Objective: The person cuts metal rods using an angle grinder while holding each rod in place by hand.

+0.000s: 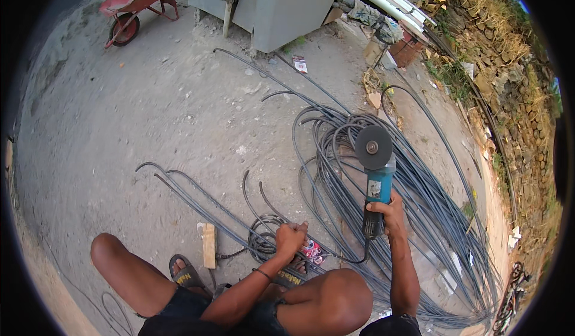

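My right hand is wrapped round the body of a teal and black angle grinder. The grinder is held upright over a large bundle of steel rods, with its dark round disc at the top end. Its black cord curves down and left. My left hand has its fingers curled beside a small coil of steel rod in front of my feet; what the fingers hold is hidden. Next to that hand lies a red and white packet. Several rod ends stick out leftward from the coil.
The long bundle of steel rods stretches along the right side. A wooden block sits near my sandalled foot. Farther off are a red wheelbarrow, a grey concrete block, white pipes and a stone wall.
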Action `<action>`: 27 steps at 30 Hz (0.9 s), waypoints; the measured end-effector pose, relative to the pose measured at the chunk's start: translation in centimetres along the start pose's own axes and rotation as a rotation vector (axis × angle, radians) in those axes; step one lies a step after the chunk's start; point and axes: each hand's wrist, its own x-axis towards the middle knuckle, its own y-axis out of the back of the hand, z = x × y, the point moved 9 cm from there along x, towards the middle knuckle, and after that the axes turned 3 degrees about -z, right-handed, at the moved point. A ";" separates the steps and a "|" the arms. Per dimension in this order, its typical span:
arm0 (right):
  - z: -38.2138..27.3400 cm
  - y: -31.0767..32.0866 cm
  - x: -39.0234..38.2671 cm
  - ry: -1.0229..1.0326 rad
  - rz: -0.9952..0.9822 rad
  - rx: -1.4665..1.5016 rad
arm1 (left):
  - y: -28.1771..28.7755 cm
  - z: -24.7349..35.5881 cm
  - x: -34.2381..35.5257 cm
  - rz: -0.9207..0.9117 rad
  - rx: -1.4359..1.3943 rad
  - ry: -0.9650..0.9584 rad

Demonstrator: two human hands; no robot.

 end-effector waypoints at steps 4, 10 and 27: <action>0.9 -1.2 -0.4 -0.008 -0.036 0.036 | -0.5 1.2 8.1 0.132 -0.306 -0.271; 1.4 -1.0 -2.2 -0.007 -0.028 0.056 | -1.4 7.4 13.8 -0.010 -0.573 -0.127; 0.2 0.2 -8.4 -0.052 0.136 0.082 | -4.2 8.5 10.0 -0.489 -0.964 -0.150</action>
